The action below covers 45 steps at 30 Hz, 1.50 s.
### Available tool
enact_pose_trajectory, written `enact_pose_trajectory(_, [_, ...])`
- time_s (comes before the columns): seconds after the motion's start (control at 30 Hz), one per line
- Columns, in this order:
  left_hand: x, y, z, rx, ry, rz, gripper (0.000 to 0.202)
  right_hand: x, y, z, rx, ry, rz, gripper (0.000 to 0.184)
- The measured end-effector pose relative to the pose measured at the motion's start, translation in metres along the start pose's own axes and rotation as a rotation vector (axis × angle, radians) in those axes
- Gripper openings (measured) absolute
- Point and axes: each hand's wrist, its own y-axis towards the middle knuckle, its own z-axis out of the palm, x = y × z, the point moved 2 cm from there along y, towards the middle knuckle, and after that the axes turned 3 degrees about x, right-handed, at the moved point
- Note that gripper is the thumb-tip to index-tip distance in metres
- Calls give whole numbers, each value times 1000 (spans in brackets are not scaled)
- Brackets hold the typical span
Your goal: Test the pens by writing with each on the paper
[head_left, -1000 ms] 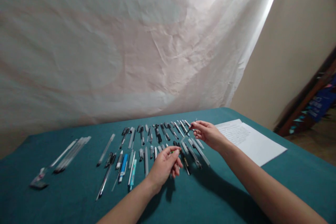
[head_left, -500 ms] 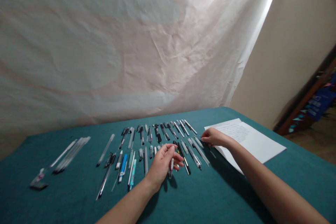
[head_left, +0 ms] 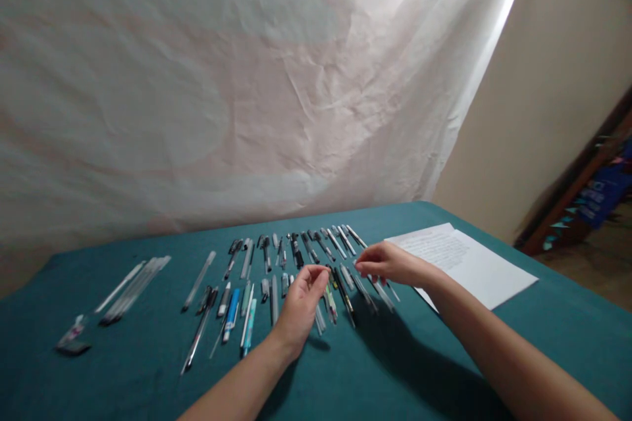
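My left hand (head_left: 302, 308) is closed over the middle of the table, thumb and forefinger pressed together. Below its fingers a clear pen part (head_left: 320, 321) sticks out, seemingly held, though its upper end is hidden. My right hand (head_left: 388, 262) hovers over the right end of the front row of pens, fingers loosely bent and slightly apart, with nothing visible in them. Close to the left fingertips lies a black pen (head_left: 348, 302) beside a greenish one (head_left: 330, 302). Under the right hand, several clear barrels (head_left: 384, 293) are partly covered.
Pens and caps lie in two rows on the teal cloth (head_left: 148, 375). A blue pen (head_left: 232, 316) and a turquoise pen (head_left: 249, 329) are left of my hands. Clear barrels (head_left: 135, 293) and a small plastic piece (head_left: 73, 339) lie farther left. Paper sheets (head_left: 486, 266) lie at right.
My right hand has moved left, off the thin piece at the row's right end, which stays on the cloth. My left hand has barely moved, and its fingers have curled in.
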Motion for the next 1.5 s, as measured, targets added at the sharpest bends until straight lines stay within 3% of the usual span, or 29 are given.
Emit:
enact_pose_trajectory(0.13, [-1,-1,0,-17,-14,44,22,34,-7,41,61,184,-96,34])
enact_pose_trajectory(0.27, [-2,-4,4,26,-89,21,22,39,-6,58,16,190,-128,31])
enact_pose_trajectory(0.4, [-3,-5,4,27,-93,-42,33,27,-4,40,5,74,-78,25])
enact_pose_trajectory(0.6, [-1,-3,0,2,-107,-96,36,-19,-3,-20,-194,-425,223,15])
enact_pose_trajectory(0.7, [-1,-2,0,-3,-109,-96,35,-44,-1,-34,-133,-473,368,16])
enact_pose_trajectory(0.87, [-1,-1,0,-13,-103,-86,34,-60,2,-33,-34,-416,440,17])
enact_pose_trajectory(1.33, [-3,-1,-1,4,-121,-86,31,-59,2,-32,-18,-382,467,16])
enact_pose_trajectory(1.5, [-20,10,-19,-27,-64,-39,34,-53,2,-37,-102,-452,422,23])
